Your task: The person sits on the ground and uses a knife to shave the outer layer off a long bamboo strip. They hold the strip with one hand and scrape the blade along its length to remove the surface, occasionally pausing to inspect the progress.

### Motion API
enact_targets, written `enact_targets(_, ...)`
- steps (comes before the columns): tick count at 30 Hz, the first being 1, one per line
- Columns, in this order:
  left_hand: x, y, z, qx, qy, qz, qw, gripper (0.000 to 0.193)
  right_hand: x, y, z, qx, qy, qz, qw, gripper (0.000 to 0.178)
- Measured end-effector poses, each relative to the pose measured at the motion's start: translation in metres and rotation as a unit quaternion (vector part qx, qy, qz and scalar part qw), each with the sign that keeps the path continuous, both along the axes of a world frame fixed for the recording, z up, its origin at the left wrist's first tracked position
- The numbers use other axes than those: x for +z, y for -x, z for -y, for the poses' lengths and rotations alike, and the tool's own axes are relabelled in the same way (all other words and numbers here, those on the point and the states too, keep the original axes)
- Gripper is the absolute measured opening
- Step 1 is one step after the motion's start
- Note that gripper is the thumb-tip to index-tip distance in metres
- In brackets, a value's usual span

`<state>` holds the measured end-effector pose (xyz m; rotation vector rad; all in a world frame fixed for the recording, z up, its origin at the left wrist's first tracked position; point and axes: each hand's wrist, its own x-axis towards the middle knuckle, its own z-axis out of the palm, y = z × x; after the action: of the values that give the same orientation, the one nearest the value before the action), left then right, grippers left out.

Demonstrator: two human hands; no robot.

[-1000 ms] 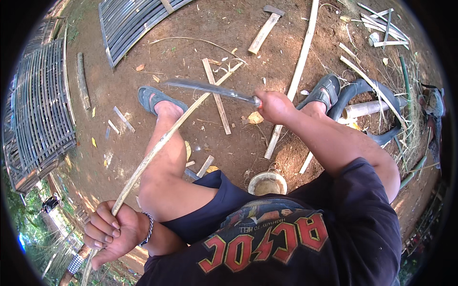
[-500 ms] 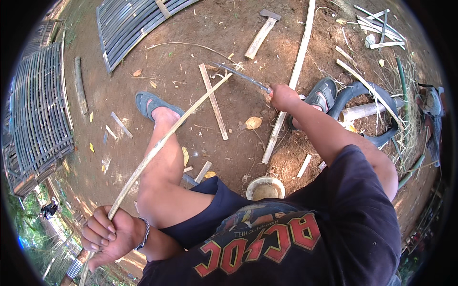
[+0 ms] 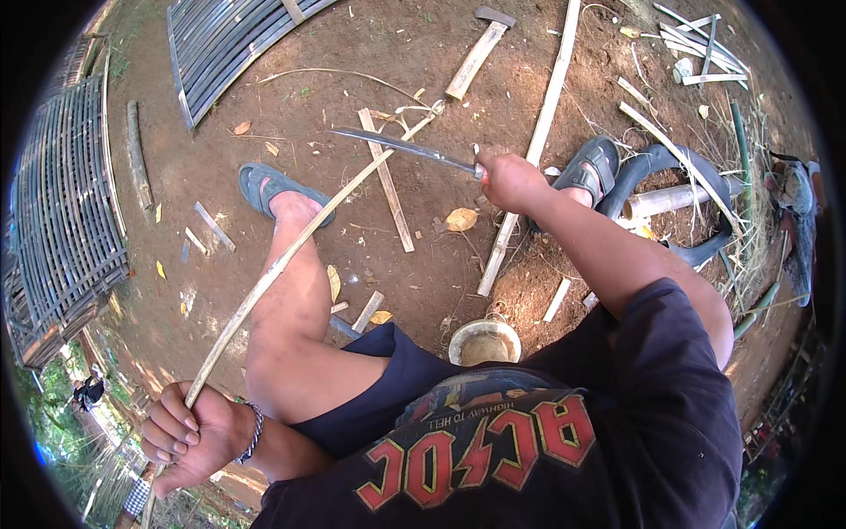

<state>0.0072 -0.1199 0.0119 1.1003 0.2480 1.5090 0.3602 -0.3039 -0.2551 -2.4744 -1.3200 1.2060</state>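
At the far left, the left hand (image 3: 189, 434) has its fingers curled round a pale wooden strip (image 3: 276, 271), the thumb lying apart from them; a firm wrap here should stop the strip rolling. From that fist the strip slants away up and to the right, past the left leg (image 3: 300, 309) and the left sandal (image 3: 275, 188), its far end well ahead of the hand. Near that end the knife (image 3: 414, 149) crosses it; whether the edge touches cannot be told. A shallow blade angle with light, even pressure would probably serve best, with strokes directed away from the left fist and the shin. To the right, the right hand (image 3: 514, 182) is closed round the knife's handle; a loose wrist might let the edge dig in. Just beyond it, the right sandal (image 3: 597, 167) is near enough to deserve care on any wide swing.
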Motion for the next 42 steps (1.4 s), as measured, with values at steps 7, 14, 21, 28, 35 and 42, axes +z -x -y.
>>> enact_targets(7,-0.003,0.001,-0.002,-0.003,-0.008,0.009,1.0,0.048,-0.014,-0.011,0.008,-0.062,0.043,0.018,0.997,0.028)
enact_targets(14,-0.004,0.0,-0.005,-0.044,0.009,0.013,0.999,0.053,-0.051,-0.032,0.02,-0.096,0.099,0.017,0.99,0.029)
enact_targets(21,-0.004,0.008,0.0,-0.044,-0.015,-0.001,0.999,0.054,0.009,0.027,0.011,-0.08,0.015,-0.039,0.996,0.028)
enact_targets(28,0.001,0.005,0.017,-0.097,-0.089,0.019,0.991,0.049,0.063,0.1,0.011,-0.059,-0.142,-0.064,0.986,0.022)
enact_targets(35,-0.014,-0.007,0.033,-0.05,-0.123,0.016,0.991,0.057,0.129,0.162,0.009,-0.011,-0.235,-0.117,0.965,0.03)
enact_targets(42,-0.016,-0.007,0.046,-0.042,-0.115,0.019,0.992,0.06,0.158,0.19,0.002,0.029,-0.332,-0.117,0.935,0.031)
